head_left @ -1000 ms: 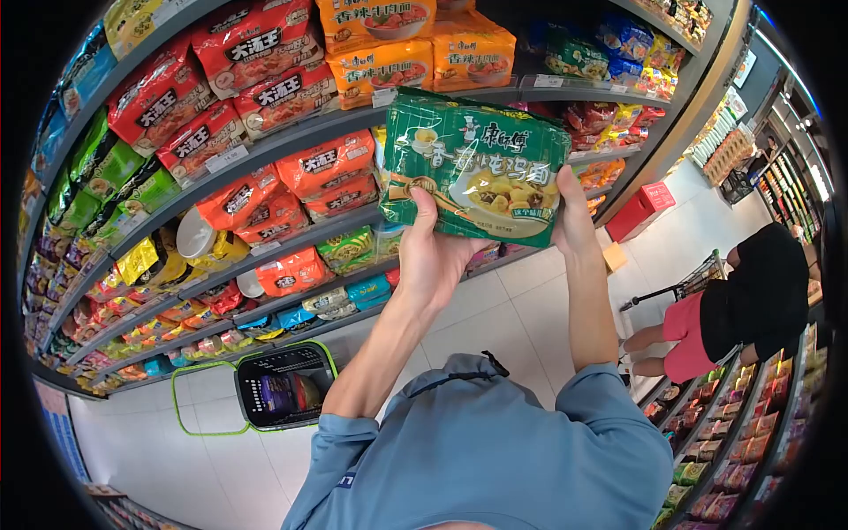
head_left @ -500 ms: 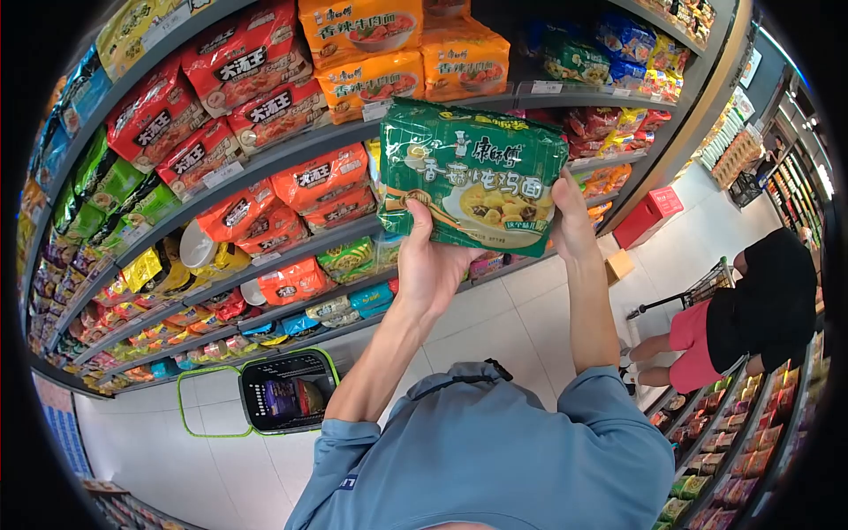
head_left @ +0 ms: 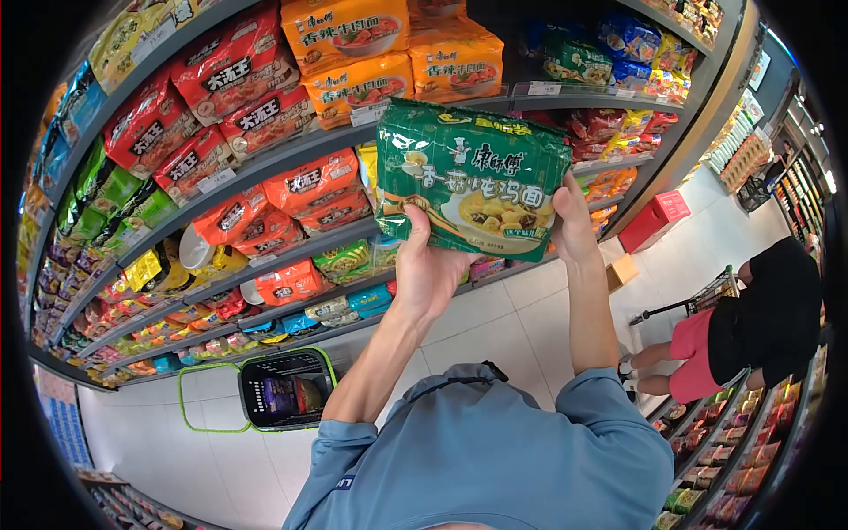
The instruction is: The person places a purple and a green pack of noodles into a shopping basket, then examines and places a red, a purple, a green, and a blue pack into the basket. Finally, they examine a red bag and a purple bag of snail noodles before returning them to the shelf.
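So both hands are on this green noodle pack [head_left: 477, 181], left hand [head_left: 430, 272] at the lower left edge with the thumb across the front, right hand [head_left: 574, 225] on the right edge, printed side facing the camera. Behind it there's shelving [head_left: 309, 141] stuffed with orange packs [head_left: 358, 84] and red packs [head_left: 221, 75], plus a black basket [head_left: 283, 363] on the floor [head_left: 212, 468]. Off right, someone in pink shorts [head_left: 693, 353] is standing beside a cart [head_left: 717, 287].
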Demonstrator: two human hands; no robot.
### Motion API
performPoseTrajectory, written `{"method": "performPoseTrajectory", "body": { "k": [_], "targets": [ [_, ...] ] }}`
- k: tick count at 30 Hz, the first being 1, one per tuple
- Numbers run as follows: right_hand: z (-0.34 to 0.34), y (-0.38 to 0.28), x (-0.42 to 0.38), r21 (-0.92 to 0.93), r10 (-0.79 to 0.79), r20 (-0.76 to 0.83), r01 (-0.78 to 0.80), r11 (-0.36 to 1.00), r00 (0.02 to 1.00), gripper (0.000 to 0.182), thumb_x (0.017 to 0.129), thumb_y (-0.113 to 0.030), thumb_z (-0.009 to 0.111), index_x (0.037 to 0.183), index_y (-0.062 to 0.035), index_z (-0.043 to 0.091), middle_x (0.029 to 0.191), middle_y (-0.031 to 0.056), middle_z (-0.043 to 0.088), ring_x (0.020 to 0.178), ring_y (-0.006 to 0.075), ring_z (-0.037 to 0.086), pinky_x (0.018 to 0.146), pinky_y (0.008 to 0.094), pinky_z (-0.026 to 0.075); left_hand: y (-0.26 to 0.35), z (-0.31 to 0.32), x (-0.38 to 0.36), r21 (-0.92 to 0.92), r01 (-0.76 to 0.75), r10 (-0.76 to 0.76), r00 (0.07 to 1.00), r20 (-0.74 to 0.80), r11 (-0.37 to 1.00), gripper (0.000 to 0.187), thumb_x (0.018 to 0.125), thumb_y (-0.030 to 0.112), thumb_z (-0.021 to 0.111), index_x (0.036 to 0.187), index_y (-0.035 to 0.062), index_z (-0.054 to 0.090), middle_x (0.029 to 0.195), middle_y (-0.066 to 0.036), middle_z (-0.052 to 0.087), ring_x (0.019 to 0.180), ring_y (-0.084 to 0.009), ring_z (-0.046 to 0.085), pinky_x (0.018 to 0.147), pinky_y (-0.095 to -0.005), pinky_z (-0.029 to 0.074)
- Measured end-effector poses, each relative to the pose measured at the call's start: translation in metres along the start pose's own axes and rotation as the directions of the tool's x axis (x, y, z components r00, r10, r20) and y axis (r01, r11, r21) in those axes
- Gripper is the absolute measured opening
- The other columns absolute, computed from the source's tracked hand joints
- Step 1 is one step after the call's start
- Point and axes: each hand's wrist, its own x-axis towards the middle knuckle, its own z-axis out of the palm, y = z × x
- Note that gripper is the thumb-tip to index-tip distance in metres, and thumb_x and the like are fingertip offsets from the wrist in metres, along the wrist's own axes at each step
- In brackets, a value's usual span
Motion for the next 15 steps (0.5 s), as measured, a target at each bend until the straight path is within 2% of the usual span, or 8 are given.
{"method": "performPoseTrajectory", "body": {
  "k": [10,15],
  "targets": [
    [-0.018,0.004,-0.001,0.014,-0.007,0.020,0.007,1.000,1.000,0.088,0.073,-0.052,0.071,0.133,0.0005,0.033,0.127,0.0082,0.045,0.118,0.0160,0.042,0.099,0.0291,0.032,-0.013,0.000,0.005,0.010,0.030,-0.029,0.999,-0.027,1.000,0.072,0.091,0.057,0.035,0.141,0.0081,0.022,0.144,-0.012,0.029,0.132,-0.0309,0.029,0.105,-0.0526,0.028],
    [-0.029,0.008,-0.005,0.046,0.025,0.011,-0.025,0.999,1.000,0.087,0.073,-0.050,0.072,0.133,0.0002,0.033,0.128,0.0081,0.045,0.119,0.0167,0.042,0.100,0.0297,0.031,-0.021,-0.002,0.007,-0.025,0.004,-0.006,0.999,-0.041,1.000,0.069,0.092,0.053,0.036,0.139,0.0047,0.024,0.142,-0.012,0.031,0.131,-0.0310,0.031,0.104,-0.0535,0.030]
  ]
}}
